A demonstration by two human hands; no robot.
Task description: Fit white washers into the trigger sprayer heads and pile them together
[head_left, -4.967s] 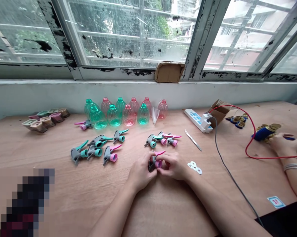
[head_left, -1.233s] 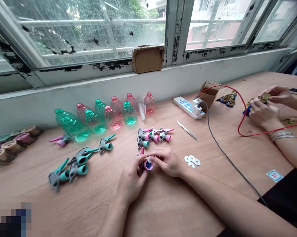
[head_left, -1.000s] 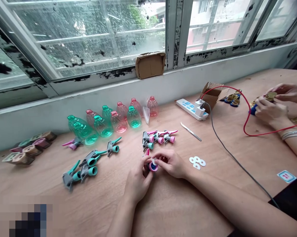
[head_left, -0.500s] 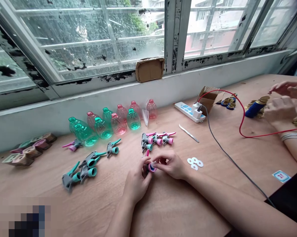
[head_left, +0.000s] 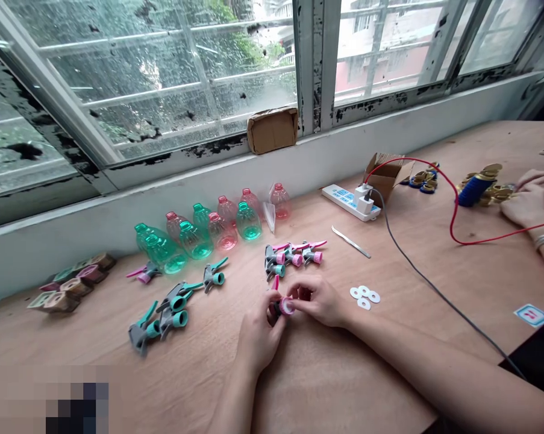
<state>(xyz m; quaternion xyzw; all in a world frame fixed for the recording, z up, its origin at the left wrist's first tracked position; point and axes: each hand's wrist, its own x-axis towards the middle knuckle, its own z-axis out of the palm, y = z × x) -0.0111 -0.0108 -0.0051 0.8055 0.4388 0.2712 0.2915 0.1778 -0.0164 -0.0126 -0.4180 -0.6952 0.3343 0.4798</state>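
A plywood table (head_left: 326,386) carries plastic bottles (head_left: 249,222), trigger sprayer heads (head_left: 175,316), and white washers (head_left: 363,296).

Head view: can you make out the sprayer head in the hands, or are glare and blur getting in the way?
In the head view, the pink-collared sprayer head between the left hand and right hand looks fairly sharp, though fingers partly hide it. Daylight washes out the right window panes, the wide lens bows the sill, and a pixelated patch covers the bottom-left.
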